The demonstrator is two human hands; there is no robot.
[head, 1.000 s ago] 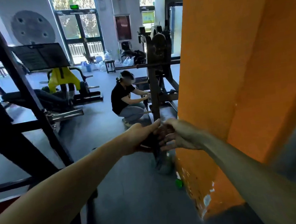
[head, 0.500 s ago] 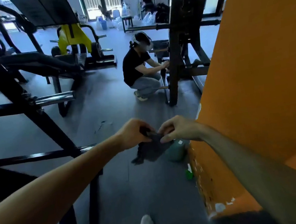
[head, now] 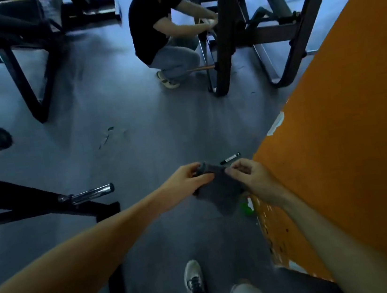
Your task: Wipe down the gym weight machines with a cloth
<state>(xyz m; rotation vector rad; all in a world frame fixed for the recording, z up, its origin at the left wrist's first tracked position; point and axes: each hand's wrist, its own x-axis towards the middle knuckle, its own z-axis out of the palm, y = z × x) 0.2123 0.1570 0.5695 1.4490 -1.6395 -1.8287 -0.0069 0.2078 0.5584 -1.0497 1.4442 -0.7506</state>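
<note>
Since half a second ago the view has tipped down; the cloth (head: 220,188) hangs mid-frame, top edge pinched by left hand (head: 187,184) and right hand (head: 248,178). It looks soft, light and limp, best bunched into one grip before wiping.

Dark grey cloth (head: 220,189), orange wall (head: 347,126), black marker (head: 229,158).

Both hands hold a dark grey cloth (head: 220,189) over the floor (head: 127,155): the left hand (head: 186,184) grips its top left edge, the right hand (head: 248,176) pinches the top right. A black marker (head: 230,158) lies beyond, beside the orange wall (head: 345,126).
</note>
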